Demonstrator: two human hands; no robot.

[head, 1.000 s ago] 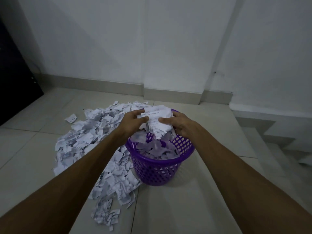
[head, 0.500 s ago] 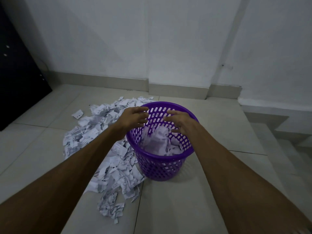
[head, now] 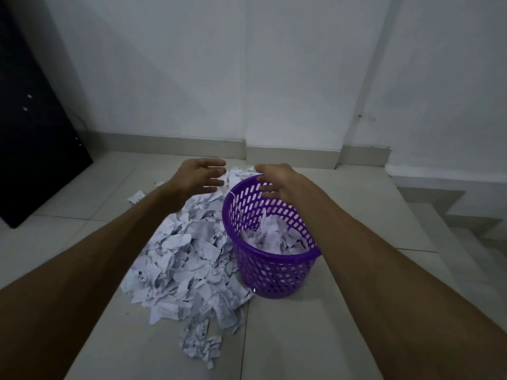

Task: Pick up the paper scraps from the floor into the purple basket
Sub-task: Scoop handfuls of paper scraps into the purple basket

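Observation:
A purple perforated basket (head: 274,275) stands on the tiled floor, partly filled with white paper scraps (head: 270,238). A wide pile of torn paper scraps (head: 186,259) lies on the floor, touching the basket's left side. My left hand (head: 201,176) hovers over the far end of the pile, fingers spread and empty. My right hand (head: 275,182) is above the basket's far rim, fingers apart, holding nothing.
A dark door or panel (head: 33,133) stands at the left. White walls with a tiled skirting (head: 290,154) close the back. Steps (head: 450,215) descend at the right. One stray scrap (head: 136,196) lies left of the pile.
Both hands let a bunch of scraps drop into the basket, then opened. They have since moved away from over the basket, up and leftward, the left hand now above the pile.

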